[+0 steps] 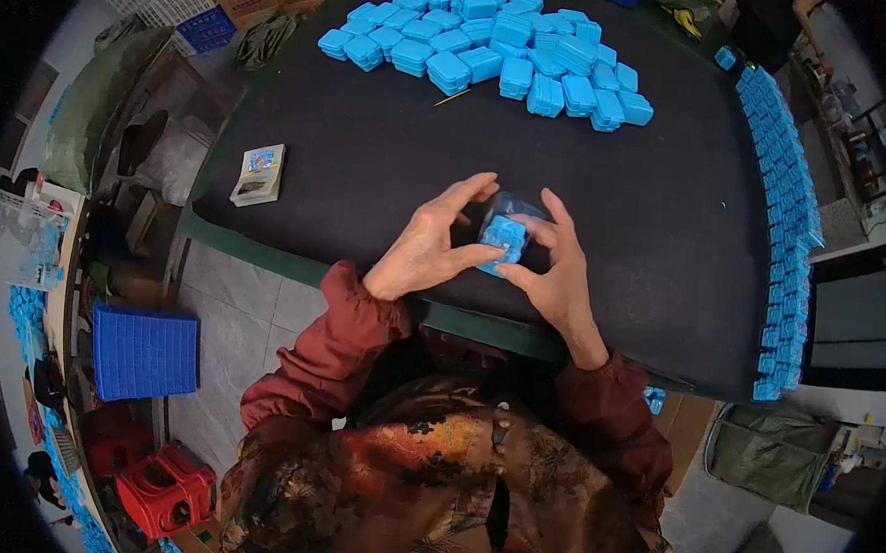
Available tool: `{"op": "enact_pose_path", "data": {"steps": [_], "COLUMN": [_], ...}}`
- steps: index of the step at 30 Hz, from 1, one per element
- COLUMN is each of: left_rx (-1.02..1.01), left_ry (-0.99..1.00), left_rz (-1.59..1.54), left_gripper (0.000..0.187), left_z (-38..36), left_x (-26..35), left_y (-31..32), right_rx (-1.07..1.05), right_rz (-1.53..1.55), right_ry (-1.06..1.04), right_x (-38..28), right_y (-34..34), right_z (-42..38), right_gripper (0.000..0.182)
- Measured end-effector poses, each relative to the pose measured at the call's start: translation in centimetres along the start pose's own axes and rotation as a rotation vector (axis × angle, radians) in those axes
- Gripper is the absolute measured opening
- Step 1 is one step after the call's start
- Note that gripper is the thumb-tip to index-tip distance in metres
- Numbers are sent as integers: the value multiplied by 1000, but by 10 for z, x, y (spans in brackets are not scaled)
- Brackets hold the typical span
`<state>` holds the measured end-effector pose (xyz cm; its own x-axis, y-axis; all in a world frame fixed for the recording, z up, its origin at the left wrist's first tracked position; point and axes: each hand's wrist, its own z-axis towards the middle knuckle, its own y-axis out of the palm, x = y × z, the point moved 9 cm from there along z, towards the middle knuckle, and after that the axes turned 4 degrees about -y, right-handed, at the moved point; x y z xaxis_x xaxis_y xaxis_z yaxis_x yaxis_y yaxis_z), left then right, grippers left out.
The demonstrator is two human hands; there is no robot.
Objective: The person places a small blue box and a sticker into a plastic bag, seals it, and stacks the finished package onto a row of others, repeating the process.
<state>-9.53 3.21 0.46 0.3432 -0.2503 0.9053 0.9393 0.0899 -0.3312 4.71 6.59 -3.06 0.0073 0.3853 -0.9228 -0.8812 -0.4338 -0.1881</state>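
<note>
In front of my chest, above the table's near edge, both hands hold a small clear plastic pouch (508,203) with a light-blue piece (506,236) in or against it. My left hand (431,238) is closed on its left side, thumb pressed on the blue piece and fingers curved toward the top of the plastic. From the other side, my right hand (557,273) grips it with the thumb low and one finger bent over it; the index finger points up. The exact form of the blue piece is partly hidden by my fingers.
A heap of blue cases (516,30) lies at the table's far side. Packed blue items (781,224) line the right edge. A stack of printed cards (259,175) lies on the dark tabletop (370,143) at left. A blue crate (145,354) and red stool (166,489) stand on the floor.
</note>
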Motion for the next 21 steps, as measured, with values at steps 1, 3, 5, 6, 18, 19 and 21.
{"op": "enact_pose_path", "data": {"steps": [1,3,5,6,18,19,21], "left_rx": [-113,-202,-198,-190,-82,-78,-178], "left_ry": [-50,-33,-25,-15,-359,-358,-393], "left_rz": [-84,-154,-130,-105,-378,-377,-395], "left_gripper": [65,61,61,60,56,56,55], "left_z": [2,3,3,2,-9,-10,-15], "left_x": [-5,-6,-5,-3,-20,-15,-9], "left_y": [11,25,25,25,17,15,22], "right_rx": [-58,-49,-73,-72,-15,-28,-39], "right_rz": [-149,-207,-216,-217,-423,-435,-448], "right_ry": [-11,-22,50,52,-263,-344,-423], "right_x": [3,9,17,14,-46,-59,-78], "right_y": [5,1,1,0,6,8,7], "right_z": [-2,-3,-6,-6,-6,-7,-8], "right_gripper": [87,85,82,82,94,94,94]}}
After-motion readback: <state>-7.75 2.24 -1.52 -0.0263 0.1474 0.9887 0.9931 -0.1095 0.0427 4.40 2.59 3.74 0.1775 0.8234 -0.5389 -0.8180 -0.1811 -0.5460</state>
